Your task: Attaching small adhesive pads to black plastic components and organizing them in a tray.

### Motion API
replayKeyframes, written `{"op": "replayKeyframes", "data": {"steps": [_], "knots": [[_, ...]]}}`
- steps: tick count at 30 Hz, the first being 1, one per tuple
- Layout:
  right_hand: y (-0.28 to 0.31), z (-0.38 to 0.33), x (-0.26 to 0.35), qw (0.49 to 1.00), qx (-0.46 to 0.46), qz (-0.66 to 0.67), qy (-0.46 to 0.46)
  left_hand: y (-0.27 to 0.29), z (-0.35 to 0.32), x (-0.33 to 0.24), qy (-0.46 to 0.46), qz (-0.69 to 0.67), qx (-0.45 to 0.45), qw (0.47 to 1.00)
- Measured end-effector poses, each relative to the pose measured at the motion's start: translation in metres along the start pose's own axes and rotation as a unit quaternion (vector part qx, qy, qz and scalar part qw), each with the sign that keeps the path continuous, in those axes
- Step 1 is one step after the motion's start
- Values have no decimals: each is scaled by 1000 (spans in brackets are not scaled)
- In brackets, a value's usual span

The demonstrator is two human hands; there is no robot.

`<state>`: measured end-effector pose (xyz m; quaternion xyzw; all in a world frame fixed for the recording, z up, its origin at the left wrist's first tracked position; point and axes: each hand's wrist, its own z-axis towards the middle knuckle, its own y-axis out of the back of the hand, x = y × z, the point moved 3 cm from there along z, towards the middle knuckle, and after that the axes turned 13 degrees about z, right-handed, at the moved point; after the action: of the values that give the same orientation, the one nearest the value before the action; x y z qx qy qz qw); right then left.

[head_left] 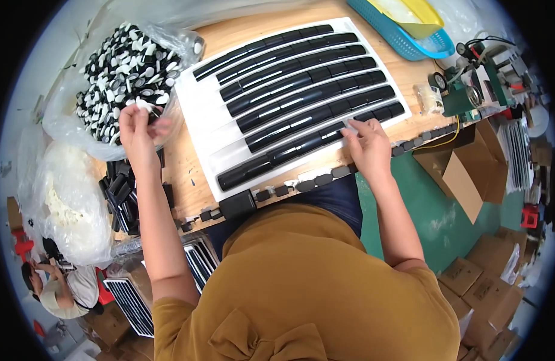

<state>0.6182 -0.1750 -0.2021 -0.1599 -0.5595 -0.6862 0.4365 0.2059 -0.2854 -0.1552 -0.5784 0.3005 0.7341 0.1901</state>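
Observation:
My left hand (140, 127) is at the near edge of a clear plastic bag heaped with small black and white round caps (130, 69). Its fingers are curled around a cap (154, 112) and partly blurred. On the table lies a white tray (200, 129) with several rows of glossy black cylinders (301, 78). At the row nearest me, my right hand (371, 147) pinches a black cylinder (334, 130) between thumb and fingers. The fingertips partly hide that spot.
Loose black cylinders (120, 192) are piled left of the tray. A blue basket (404, 39) holding a yellow container (413, 21) sits at the far right. Beside it stands a green machine (461, 102). An open carton (470, 165) is right of the table; a person (64, 289) sits at lower left.

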Motion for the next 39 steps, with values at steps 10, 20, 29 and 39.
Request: {"op": "replayKeyframes", "data": {"steps": [10,20,29,39], "knots": [[19,13,-25,972,-121,-202,-14,-70,-83,-2,188,-187,269,926],[12,2,-16,970,-86,178,-142,-91,-120,-26,179,-168,315,917],[-5,-34,62,776,209,548,-233,-94,-153,-47,147,-102,381,907],[-25,-71,77,766,278,542,-205,-75,-168,-36,167,-44,414,894]]}}
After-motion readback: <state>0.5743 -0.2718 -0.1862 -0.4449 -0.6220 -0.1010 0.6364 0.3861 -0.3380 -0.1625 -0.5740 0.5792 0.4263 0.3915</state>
